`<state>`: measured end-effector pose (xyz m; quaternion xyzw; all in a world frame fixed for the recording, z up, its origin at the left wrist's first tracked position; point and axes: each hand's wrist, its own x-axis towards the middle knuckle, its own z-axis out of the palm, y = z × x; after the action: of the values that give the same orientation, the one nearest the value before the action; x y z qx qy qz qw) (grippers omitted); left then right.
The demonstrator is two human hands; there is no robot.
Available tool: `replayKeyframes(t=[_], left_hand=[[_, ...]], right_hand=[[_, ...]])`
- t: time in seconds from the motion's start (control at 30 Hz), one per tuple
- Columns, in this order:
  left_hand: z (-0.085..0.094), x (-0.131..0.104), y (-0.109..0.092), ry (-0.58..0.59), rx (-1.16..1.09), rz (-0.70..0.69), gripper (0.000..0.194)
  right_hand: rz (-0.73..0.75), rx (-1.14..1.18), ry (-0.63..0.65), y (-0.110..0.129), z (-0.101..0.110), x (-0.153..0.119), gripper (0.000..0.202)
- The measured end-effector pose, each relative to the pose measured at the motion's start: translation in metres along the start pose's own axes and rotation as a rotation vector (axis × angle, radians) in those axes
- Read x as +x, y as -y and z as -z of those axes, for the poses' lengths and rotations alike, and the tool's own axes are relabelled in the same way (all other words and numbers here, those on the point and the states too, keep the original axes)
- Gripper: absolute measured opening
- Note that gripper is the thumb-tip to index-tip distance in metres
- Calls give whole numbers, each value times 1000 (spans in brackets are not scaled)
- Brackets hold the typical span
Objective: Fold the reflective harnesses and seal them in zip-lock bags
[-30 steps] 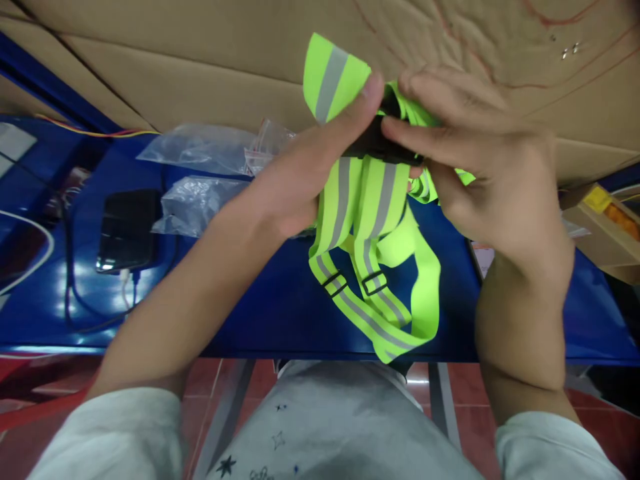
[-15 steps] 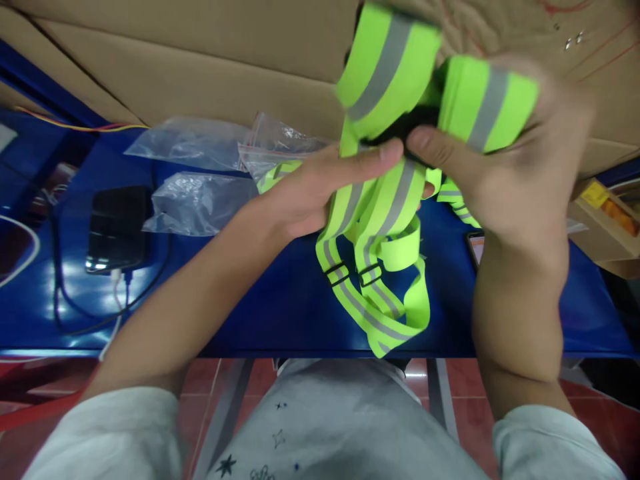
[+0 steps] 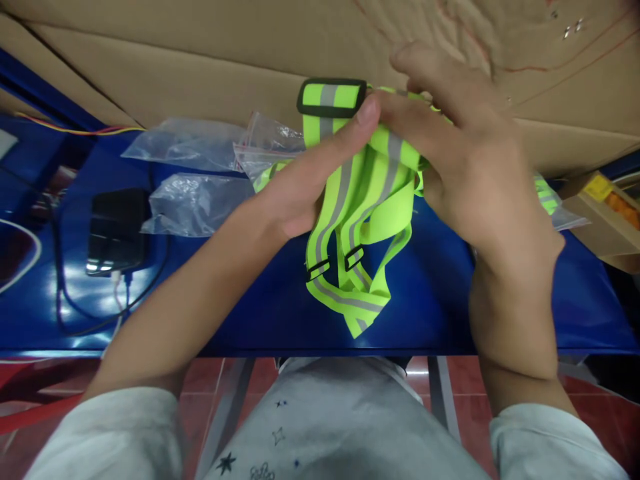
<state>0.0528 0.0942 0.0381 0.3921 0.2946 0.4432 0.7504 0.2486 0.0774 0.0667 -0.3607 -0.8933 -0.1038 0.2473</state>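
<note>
Yellow-green reflective straps (image 3: pixel 345 180) with grey stripes hang in a bundle above the blue table. My left hand (image 3: pixel 315 177) is closed round the bundle, its thumb pressed on top beside a wide black buckle (image 3: pixel 333 98). Two small black sliders sit on the lower loops. My right hand (image 3: pixel 465 140) is at the right side of the bundle, its fingers bent against the upper folds and partly hiding them. Its index finger reaches close to my left thumb.
Clear plastic bags (image 3: pixel 200 203) lie left of the bundle. A black box (image 3: pixel 117 230) with cables is further left on the blue table (image 3: pixel 435 300). Brown cardboard (image 3: pixel 200 53) spans the back. An open carton (image 3: pixel 600 220) stands at the right.
The upper strap folds have come down and the wide buckle now shows flat at upper left. My right hand has shifted left and turned over the bundle. The hanging loops moved slightly left.
</note>
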Motion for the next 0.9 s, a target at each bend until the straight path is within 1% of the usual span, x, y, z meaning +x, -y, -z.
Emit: replayKeyframes(t=[0.07,0.13,0.17,0.2,0.27,0.3,0.33,0.37,0.43,0.47,0.57,0.63,0.7,0.73,0.8,0.87,0.9], left_hand=[[6,5,0,130,8,-87,19],[13,10,2,226,22,-106,16],[16,11,3,245,22,-98,15],[18,12,4,254,17,-91,14],[20,11,5,263,21,-84,18],[20,10,6,268,38,-85,25],[19,8,6,268,62,-87,33],[19,7,7,263,91,-88,38],[18,5,7,240,139,-92,40],[18,4,7,228,152,-90,39],[19,5,8,231,146,-41,33],[22,7,10,290,98,-4,33],[24,8,12,384,31,6,31],[25,9,14,418,4,-3,29],[25,9,17,443,-36,-30,25],[24,9,19,467,-88,-44,28],[23,9,20,477,-126,-46,32]], right_hand=[[25,129,129,-4,2,-2,56],[27,339,259,-9,6,-3,67],[-1,450,265,-12,8,-3,70],[-51,545,207,-16,9,-3,68],[-179,681,10,-23,8,-1,61],[-251,734,-43,-26,5,0,58],[-315,783,-45,-28,2,1,54],[-360,831,2,-29,-2,3,51],[-436,920,127,-26,-8,5,43],[-468,949,143,-24,-10,6,41],[-498,927,69,-15,-9,8,40],[-493,863,-23,-10,-5,8,39],[-483,767,-97,-7,-1,7,37],[-465,704,-124,-5,1,7,35],[-398,553,-184,-3,4,6,27],[-332,423,-272,-2,4,5,23],[-337,413,-269,-2,3,4,24]])
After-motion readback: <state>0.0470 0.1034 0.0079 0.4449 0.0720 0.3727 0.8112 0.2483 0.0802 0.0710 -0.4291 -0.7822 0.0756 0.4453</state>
